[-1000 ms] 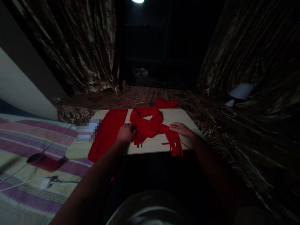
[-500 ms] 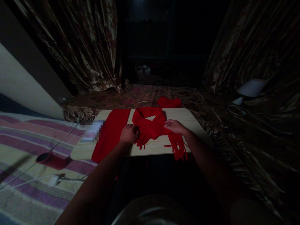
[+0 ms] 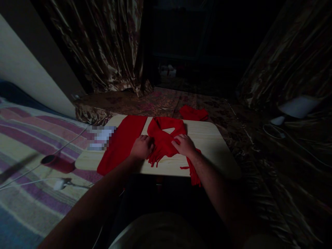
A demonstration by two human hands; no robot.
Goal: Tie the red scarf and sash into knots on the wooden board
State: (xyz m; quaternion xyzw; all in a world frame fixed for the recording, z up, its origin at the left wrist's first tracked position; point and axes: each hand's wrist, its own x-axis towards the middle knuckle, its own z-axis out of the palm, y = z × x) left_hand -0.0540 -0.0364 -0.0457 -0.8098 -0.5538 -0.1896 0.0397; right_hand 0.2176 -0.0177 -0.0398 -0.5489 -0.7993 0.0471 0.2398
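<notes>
A red fringed scarf point(image 3: 167, 145) lies on a small pale wooden table point(image 3: 204, 138), bent into a loop with its ends crossing and a gap at the top. My left hand point(image 3: 142, 147) is curled at the loop's left edge, above one fringed end; its fingertips are partly hidden. My right hand point(image 3: 184, 145) rests on the crossing part from the right, its fingers slightly apart on the fabric. Under my right wrist the other fringed end point(image 3: 194, 173) hangs over the table's near edge. Left of my left hand a folded red cloth point(image 3: 121, 145) lies lengthwise.
Another red cloth bundle point(image 3: 194, 112) lies beyond the table. A blurred-out flat item point(image 3: 102, 138) is at the table's left. On the striped bedding point(image 3: 31, 193) are a red cylinder point(image 3: 58, 163) and a white plug with cords point(image 3: 59, 184). At right stands a white lamp point(image 3: 298, 106).
My right hand has moved left from the loop's right edge onto the crossing part, its pinch loosened. My left hand stays by the left edge. The camera view has shifted slightly.
</notes>
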